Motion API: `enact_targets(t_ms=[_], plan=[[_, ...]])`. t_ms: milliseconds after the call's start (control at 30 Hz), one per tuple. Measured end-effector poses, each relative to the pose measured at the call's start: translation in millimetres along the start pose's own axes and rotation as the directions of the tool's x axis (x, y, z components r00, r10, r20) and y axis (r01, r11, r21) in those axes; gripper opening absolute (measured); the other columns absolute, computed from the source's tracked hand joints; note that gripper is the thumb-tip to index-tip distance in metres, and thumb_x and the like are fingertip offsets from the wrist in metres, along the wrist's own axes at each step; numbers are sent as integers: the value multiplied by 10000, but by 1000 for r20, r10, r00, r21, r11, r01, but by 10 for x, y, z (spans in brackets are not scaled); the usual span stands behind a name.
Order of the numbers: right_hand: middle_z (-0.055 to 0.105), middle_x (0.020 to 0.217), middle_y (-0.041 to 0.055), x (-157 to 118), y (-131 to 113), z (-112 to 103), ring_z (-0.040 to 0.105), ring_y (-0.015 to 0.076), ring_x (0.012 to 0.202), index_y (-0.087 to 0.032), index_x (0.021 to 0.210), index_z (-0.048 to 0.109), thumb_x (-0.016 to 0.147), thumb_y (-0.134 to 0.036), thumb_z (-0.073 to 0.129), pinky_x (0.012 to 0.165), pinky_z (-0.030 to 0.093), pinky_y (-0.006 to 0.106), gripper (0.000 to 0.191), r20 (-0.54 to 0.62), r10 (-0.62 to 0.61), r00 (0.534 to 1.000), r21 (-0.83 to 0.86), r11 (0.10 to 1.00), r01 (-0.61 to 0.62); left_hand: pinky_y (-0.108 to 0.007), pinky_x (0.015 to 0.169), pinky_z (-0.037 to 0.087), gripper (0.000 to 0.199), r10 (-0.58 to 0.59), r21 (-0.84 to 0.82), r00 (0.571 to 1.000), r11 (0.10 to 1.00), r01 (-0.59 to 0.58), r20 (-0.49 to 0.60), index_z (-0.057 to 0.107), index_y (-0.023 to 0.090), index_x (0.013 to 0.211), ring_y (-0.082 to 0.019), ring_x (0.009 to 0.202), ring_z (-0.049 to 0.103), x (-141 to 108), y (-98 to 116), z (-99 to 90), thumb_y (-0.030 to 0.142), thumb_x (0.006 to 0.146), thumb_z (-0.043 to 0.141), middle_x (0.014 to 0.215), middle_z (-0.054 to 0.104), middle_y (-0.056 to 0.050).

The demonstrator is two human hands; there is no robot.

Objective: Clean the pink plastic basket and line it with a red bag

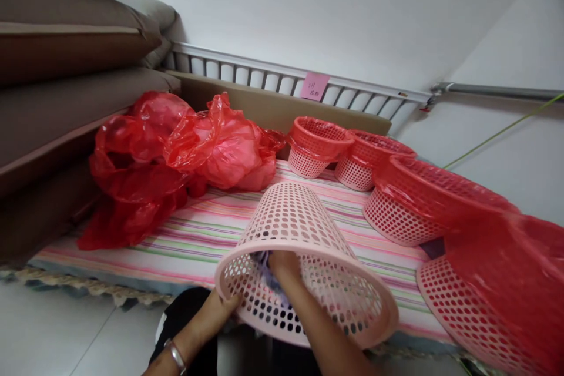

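Observation:
A pale pink perforated plastic wastebasket lies tilted on its side, its open mouth facing me. My left hand grips the left part of its rim, thumb on the inside and a silver bangle on the wrist. Reaching in through the mouth, my right hand is closed on a bluish-purple cloth against the inner wall. Its fingertips are partly hidden by the cloth and the basket.
Crumpled red plastic bags lie to the left on the striped sheet. Several baskets lined with red bags stand along the right. Brown cushions are stacked at the left; a radiator with a pink note is behind.

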State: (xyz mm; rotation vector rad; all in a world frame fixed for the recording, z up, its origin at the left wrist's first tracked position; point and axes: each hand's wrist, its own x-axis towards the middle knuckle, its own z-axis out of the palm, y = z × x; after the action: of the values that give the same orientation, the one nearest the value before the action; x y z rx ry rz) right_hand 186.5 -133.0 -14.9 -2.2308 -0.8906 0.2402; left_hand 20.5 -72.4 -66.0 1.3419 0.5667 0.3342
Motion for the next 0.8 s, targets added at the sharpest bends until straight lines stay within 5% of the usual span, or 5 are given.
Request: enact_targets(t_ms=[167,300,433,600,800], plan=[[657,1058,103,-714,275,45,584,273,1032,-193,1094,631,613,-94,591,921,412,352,493,211,-68,975,-212,971,114,-342,702,542,562,33,56,998,998,-30,-55,630,169,1087,-280,871,655,-32,66,6,577,702,622,1008,712,-104],[658,1048,73,-858,221,-87,590,252,1011,-212,1064,640,584,-133,569,909,423,322,492,245,-33,969,-138,988,68,-426,838,511,609,-27,-22,996,999,25,-90,619,168,1119,-340,1004,622,-92,213,37,562,656,666,1016,717,-118],[603,1125,73,-595,-14,-21,536,225,1077,-199,1121,594,642,-140,550,960,380,301,485,-10,-127,992,-44,991,127,-443,952,444,578,-2,-47,990,999,-5,-141,663,207,1048,-363,1103,566,-85,371,70,505,563,762,1066,707,-109],[632,1036,87,27,-49,294,562,265,1032,-194,1072,612,621,-123,631,935,398,375,457,-6,-148,989,-22,989,148,-454,792,540,698,-92,-11,986,996,92,-136,606,179,1145,-371,978,630,6,286,29,493,546,778,986,721,-133],[618,1112,75,861,180,234,519,228,1116,-216,1063,593,836,-306,497,977,369,408,263,-84,-61,995,117,991,71,-344,509,576,805,-184,-43,977,983,180,-107,450,153,1293,-287,751,682,82,28,34,508,626,728,1164,637,-186]])
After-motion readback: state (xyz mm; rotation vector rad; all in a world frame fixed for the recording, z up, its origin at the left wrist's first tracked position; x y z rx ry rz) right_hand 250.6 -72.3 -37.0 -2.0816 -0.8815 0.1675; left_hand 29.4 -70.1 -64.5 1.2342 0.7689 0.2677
